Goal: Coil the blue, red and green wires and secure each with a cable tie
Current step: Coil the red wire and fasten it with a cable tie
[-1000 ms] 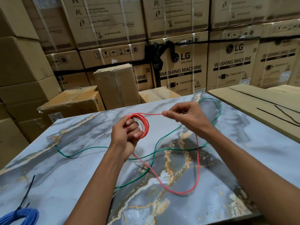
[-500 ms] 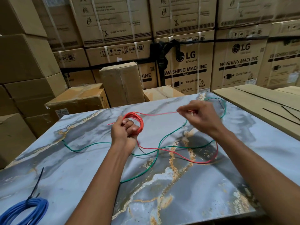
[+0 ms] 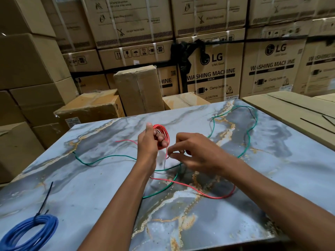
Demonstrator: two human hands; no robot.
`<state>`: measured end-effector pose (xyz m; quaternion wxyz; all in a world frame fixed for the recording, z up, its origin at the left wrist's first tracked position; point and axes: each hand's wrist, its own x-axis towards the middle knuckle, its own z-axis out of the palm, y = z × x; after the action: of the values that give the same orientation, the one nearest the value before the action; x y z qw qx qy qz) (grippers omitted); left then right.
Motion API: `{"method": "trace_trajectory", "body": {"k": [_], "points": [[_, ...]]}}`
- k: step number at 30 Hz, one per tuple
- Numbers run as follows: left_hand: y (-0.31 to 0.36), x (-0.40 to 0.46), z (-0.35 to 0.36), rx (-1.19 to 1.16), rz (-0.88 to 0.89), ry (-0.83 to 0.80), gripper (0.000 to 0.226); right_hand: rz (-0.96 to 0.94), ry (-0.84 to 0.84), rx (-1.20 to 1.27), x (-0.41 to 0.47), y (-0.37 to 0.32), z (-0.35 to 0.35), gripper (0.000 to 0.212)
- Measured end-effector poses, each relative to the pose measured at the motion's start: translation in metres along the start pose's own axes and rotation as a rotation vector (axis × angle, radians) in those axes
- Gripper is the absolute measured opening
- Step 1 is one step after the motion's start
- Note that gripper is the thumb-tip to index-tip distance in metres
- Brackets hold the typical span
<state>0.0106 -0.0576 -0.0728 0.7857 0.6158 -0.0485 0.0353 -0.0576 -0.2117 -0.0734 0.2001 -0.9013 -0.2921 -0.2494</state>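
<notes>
Mid-coil on the thin red insulated wire (image 3: 190, 187). Our left hand (image 3: 150, 142) is raised over the marbled blue-grey surface (image 3: 90, 178), fingers curled through the small red coil (image 3: 162, 135), thumb up on its far side; the coil stands roughly on edge. Our right hand (image 3: 192, 153) sits just beside it on the right and slightly lower, fingertips pinching the red strand where it drops off the coil, though blur hides the exact pinch point. Key relation: the loose red tail runs from that pinch down toward us, then sweeps right across the surface in a long shallow arc, so the slack lies on the right-hand side and nearer our body than the coil. We judge the right hand feeds the next turn and the left only holds. The thin green wire (image 3: 108, 157) lies uncoiled, sprawling left to far right, and crosses the red tail below the hands; we see a snag risk there as the slack pulls in. The blue wire coil (image 3: 27, 232) sits at near left, already bound with a black cable tie (image 3: 45, 198). More black ties (image 3: 317, 125) lie on the flat cardboard (image 3: 290, 113) at far right, nearer the right hand.
</notes>
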Motion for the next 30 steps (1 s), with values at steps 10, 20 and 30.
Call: {"method": "trace_trajectory", "body": {"k": [10, 20, 30], "points": [[-0.008, -0.014, 0.011, 0.202, -0.052, -0.247, 0.047, 0.068, 0.359, 0.112, 0.001, 0.006, -0.004, 0.019], [-0.002, -0.026, 0.015, 0.233, -0.05, -0.428, 0.043, 0.247, 0.499, 0.266, 0.001, 0.017, -0.016, 0.02], [0.014, -0.027, 0.011, 0.016, -0.172, -0.464, 0.045, 0.349, 0.542, 0.298, 0.003, 0.031, -0.03, 0.039]]}}
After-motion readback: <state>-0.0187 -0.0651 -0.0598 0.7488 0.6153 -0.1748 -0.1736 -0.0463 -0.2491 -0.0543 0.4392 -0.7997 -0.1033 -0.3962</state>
